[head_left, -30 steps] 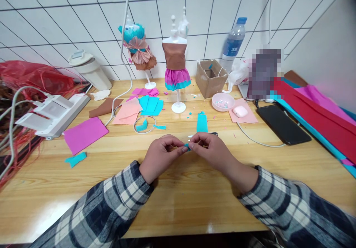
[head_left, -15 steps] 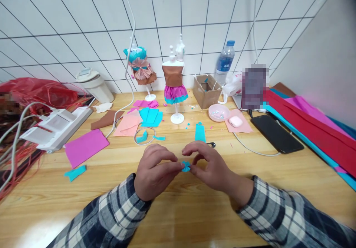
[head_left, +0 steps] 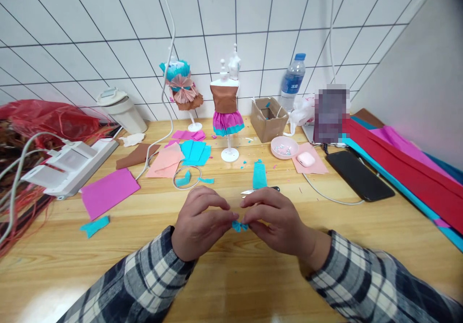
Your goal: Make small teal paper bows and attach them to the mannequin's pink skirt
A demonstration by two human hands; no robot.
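Between my fingertips is a small blue crepe paper bow [head_left: 239, 226], gathered at its middle, held just above the wooden table. My left hand [head_left: 204, 221] pinches its left side, and my right hand [head_left: 273, 219] grips the right side with thumb and fingers. Just beyond my right hand lie scissors [head_left: 249, 192] with a black handle, partly covered by that hand. A blue paper strip [head_left: 259, 174] touches them. Farther back stands a mini dress form [head_left: 224, 99] in a brown top and a magenta skirt with a blue hem.
Left of the hands lie a magenta sheet [head_left: 110, 192], a blue scrap [head_left: 95, 226] and a ring of wire [head_left: 174, 178]. A cardboard box [head_left: 267, 122], a pink dish of beads [head_left: 284, 147] and a black phone [head_left: 360, 174] are at the right. A power strip [head_left: 72, 168] sits far left.
My right fingers have come down and closed nearer the bow, which has shifted slightly lower. More of the scissors' blades now shows behind my right hand.
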